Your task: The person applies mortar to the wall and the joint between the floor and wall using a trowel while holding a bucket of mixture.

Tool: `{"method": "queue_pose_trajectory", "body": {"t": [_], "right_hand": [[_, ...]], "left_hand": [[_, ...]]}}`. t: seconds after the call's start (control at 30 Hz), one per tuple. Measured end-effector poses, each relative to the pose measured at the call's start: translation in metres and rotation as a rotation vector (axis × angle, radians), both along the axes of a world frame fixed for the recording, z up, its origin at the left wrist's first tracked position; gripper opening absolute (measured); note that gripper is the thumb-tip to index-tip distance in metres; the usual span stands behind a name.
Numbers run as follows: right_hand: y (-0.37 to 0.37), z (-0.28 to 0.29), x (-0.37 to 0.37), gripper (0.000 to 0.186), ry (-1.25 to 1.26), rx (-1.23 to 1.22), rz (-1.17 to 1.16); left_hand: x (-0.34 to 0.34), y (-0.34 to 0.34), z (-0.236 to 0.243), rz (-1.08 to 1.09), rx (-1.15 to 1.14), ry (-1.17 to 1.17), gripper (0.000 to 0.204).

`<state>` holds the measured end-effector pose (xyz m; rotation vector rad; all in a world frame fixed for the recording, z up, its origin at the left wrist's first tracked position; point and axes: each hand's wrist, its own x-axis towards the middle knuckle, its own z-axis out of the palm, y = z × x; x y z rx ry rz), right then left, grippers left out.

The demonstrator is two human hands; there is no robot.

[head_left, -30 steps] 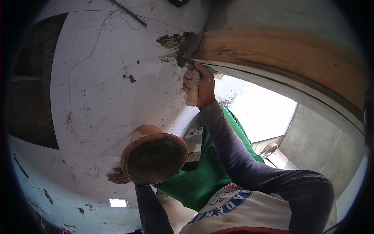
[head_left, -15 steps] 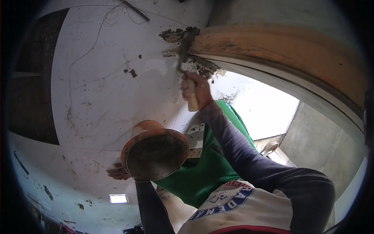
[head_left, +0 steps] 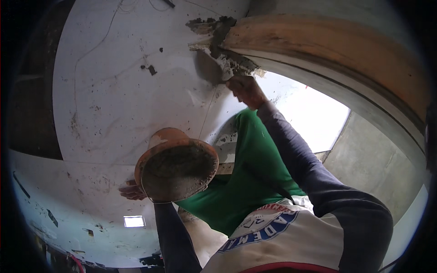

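My right hand (head_left: 246, 91) is closed round the grip of a trowel (head_left: 209, 68), its handle hidden in the fist. The dull grey blade lies close to the white tiled surface, beside a rough patch of wet mortar (head_left: 221, 34) at the end of the orange-brown frame. An orange bucket (head_left: 169, 133) with dark grey mortar inside is tilted so that its mouth faces me, its thin wire handle hanging along the lower rim. My left hand (head_left: 133, 190) is beside and partly behind the bucket, fingers stretched out; whether the palm bears the bucket is hidden.
The curved orange-brown frame (head_left: 318, 48) runs from the mortar to the right, with a bright opening below it. Mortar crumbs (head_left: 150, 69) and a thin wire (head_left: 77, 86) lie on the white tiles. My green-trousered leg (head_left: 259, 145) is bent between the arms.
My right hand has moved a little up and right, and the trowel blade has swung from the mortar by the frame's end to the left of my fist. The bucket has barely shifted.
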<state>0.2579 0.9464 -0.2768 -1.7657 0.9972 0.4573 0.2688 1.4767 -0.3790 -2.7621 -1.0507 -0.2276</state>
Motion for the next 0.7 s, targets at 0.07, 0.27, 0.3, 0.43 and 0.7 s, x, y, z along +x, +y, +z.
{"method": "queue_pose_trajectory", "body": {"t": [0.07,0.27,0.3,0.43,0.7], "right_hand": [[-0.014,-0.01,-0.008,0.033,0.039,-0.168,0.035],[-0.024,0.0,-0.022,0.023,-0.12,-0.539,0.213],[-0.022,0.007,-0.026,0.021,-0.076,-0.554,0.189],[-0.019,0.032,-0.039,0.02,0.0,-0.448,0.089],[-0.057,0.03,-0.028,0.027,0.203,-0.097,0.014]], "left_hand": [[-0.001,0.0,0.0,-0.002,-0.003,-0.002,0.073],[0.001,-0.001,-0.002,0.013,-0.01,-0.007,0.073],[0.002,-0.001,-0.002,0.013,-0.01,-0.008,0.074],[0.004,-0.001,-0.002,0.025,-0.012,-0.001,0.074],[0.003,-0.003,-0.004,0.038,-0.014,-0.003,0.076]]}}
